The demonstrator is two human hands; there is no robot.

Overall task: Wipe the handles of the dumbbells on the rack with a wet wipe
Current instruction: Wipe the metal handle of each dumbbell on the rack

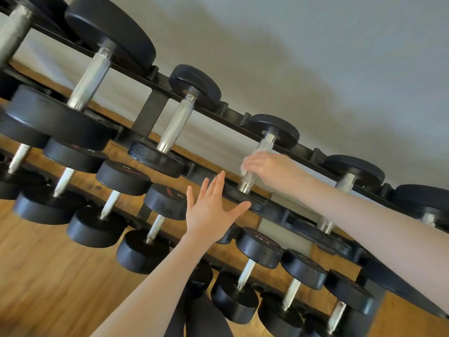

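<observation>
A black rack (218, 117) holds rows of black dumbbells with knurled metal handles. My right hand (269, 169) curls round the handle (250, 177) of a small top-row dumbbell, with a white wet wipe (260, 148) wrapped on the handle under its fingers. The hand is blurred. My left hand (211, 210) lies flat with fingers spread, its fingertips and thumb against the near black head (243, 199) of that same dumbbell.
Further top-row dumbbells sit to the left (175, 127) and right (345, 183). Lower rows of dumbbells (257, 249) lie below my arms. A wooden floor (48, 276) shows at the lower left and a pale wall (315, 57) behind the rack.
</observation>
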